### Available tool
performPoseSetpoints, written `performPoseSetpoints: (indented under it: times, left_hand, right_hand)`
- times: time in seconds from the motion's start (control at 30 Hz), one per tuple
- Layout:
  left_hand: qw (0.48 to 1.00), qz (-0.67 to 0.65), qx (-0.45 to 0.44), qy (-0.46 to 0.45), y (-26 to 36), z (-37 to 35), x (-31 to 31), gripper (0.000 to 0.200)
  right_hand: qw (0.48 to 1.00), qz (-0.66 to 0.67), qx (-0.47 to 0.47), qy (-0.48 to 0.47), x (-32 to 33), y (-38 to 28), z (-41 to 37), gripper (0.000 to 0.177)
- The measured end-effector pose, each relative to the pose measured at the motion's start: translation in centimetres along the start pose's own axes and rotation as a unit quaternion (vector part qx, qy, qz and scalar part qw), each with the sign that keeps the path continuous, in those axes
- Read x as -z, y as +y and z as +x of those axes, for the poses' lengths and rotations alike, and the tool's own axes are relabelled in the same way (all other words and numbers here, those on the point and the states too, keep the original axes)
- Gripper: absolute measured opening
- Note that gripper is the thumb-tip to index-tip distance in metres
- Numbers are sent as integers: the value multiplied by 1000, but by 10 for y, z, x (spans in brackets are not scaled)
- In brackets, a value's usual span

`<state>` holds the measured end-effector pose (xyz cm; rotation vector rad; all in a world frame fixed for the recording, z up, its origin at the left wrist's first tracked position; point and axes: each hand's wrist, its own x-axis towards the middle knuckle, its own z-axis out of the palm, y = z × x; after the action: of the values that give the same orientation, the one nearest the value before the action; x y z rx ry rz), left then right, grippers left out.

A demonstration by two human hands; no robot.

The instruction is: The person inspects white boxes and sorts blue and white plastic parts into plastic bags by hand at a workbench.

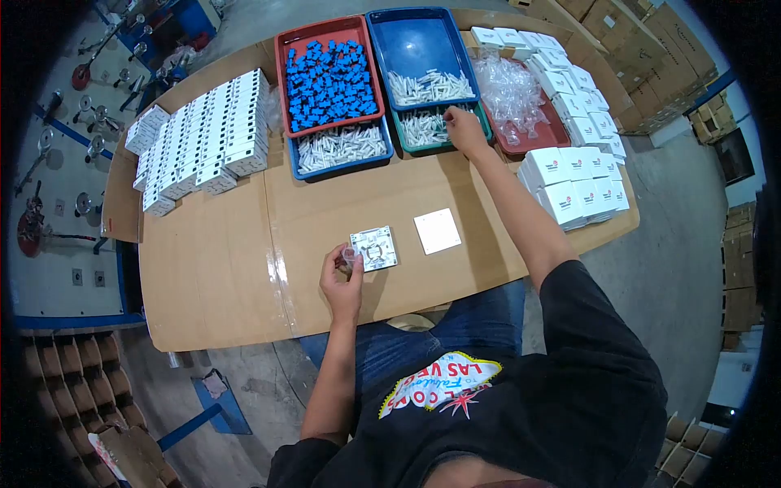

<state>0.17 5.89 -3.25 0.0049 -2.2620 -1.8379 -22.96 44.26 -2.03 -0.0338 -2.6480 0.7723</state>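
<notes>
My left hand (342,285) is closed around a small clear plastic piece (349,254), with the thumb against the left edge of a white square switch-like unit (376,248). That unit lies on the cardboard, its inner metal and plastic parts facing up. A plain white square plate (438,231) lies flat to its right. At the far side, my right hand (464,130) reaches over the right part of a green tray (425,149) of small white tubular pieces (423,128). Its fingers are pinched together; what they hold is too small to make out.
Behind stand a red tray (282,81) of blue parts, blue trays (419,45) (305,172) with white pieces, and a red tray (533,146) of clear plastic. White units (203,134) are stacked left, white boxes (565,183) right. Cardboard (211,276) covers the table.
</notes>
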Motion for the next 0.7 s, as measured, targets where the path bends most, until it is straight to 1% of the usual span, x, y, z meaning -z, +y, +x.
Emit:
performPoseSetpoints:
  times: [0.07, 0.1, 0.17, 0.2, 0.27, 0.3, 0.37, 0.4, 0.43, 0.5, 0.53, 0.57, 0.6, 0.67, 0.7]
  left_hand:
    - [1000, 12, -2, -3, -3, 1, 0, 32]
    - [1000, 13, -3, -3, -3, 1, -1, 32]
    - [1000, 4, -8, -1, -3, 1, -2, 32]
    - [1000, 5, -9, -1, -3, 1, -2, 32]
    - [1000, 18, -16, -3, -3, 0, -1, 32]
    - [1000, 21, -16, -2, 0, 0, -1, 32]
    - [1000, 9, -24, 1, 4, 1, -1, 33]
    - [1000, 9, -24, 3, 5, 1, 0, 33]
    - [1000, 6, -15, 2, 5, 1, 1, 33]
    - [1000, 2, -5, -1, 5, 1, 1, 33]
    - [1000, -4, 14, -9, 5, 2, 1, 32]
    - [999, -11, 33, -18, 4, 2, 2, 32]
    - [999, -12, 34, -19, 2, 4, 2, 32]
    - [991, -107, 77, -35, -3, 8, 3, 29]
    - [991, -105, 81, -30, 0, 9, 2, 29]
  right_hand:
    - [997, -4, 72, 21, -1, -5, 1, 12]
    - [997, -4, 72, 22, 0, -13, 1, 12]
    - [998, -5, 15, -57, 4, -30, -1, 13]
    - [998, -3, 15, -56, -1, -26, 0, 13]
    - [997, -39, -32, -65, -13, -21, 3, 16]
    - [997, -37, -31, -65, -15, -20, 5, 16]
    - [998, -30, -44, -24, -14, -14, 8, 18]
    - [999, -30, -23, 6, -10, -14, 9, 19]
    - [999, -30, -21, 7, -5, -14, 9, 19]
    - [997, 57, -35, 31, 7, -13, 2, 20]
    - [996, 58, -62, 13, 15, -13, 1, 19]
    - [996, 56, -64, 14, 21, -14, -2, 19]
    - [991, 116, -70, 13, 25, -12, -5, 18]
    - [972, 220, -88, -1, 33, -10, -13, 18]
    - [971, 222, -87, -7, 42, -23, -22, 18]
